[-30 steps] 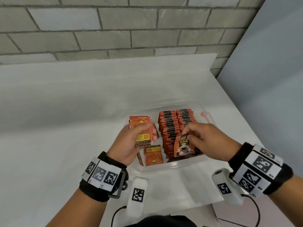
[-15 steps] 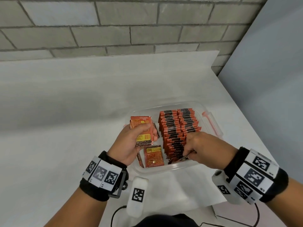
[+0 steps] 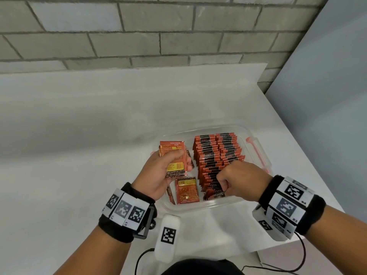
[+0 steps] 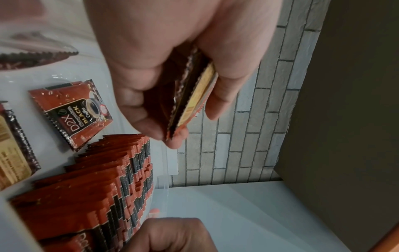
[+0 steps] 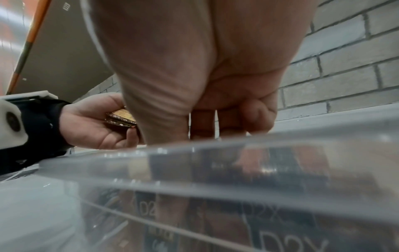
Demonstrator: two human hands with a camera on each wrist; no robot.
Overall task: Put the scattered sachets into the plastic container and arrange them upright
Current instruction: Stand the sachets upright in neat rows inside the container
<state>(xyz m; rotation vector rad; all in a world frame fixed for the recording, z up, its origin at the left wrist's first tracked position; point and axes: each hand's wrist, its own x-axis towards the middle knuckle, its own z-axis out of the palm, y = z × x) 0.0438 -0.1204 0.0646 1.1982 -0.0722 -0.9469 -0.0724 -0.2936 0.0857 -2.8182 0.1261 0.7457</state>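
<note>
In the clear plastic container [image 3: 208, 207] near the bench's front right corner, orange and black coffee sachets stand upright in two packed rows [image 3: 216, 155] along its right side; the front sachet [image 3: 215, 193] of the nearer row leans forward, its "D2X" label showing; the right hand [image 3: 240, 179] sits over that end, fingers curled down onto the sachet tops, though whether this grip pinches one cannot be told. In the container's left part one sachet [image 3: 187, 190] lies flat, back side up; another [image 4: 71, 113] lies flat face up, seen from the left wrist camera. The left hand [image 3: 158, 175] hovers over the container's left side; its grip is closed on a small stack of sachets [image 3: 174, 155], thumb on top and fingers beneath, backs facing up. The container has an orange latch [image 3: 256, 153] on its right end; it rests on a white bench [image 3: 79, 145] against a grey brick wall [image 3: 139, 30]; both wrists wear black bands with printed square markers.
</note>
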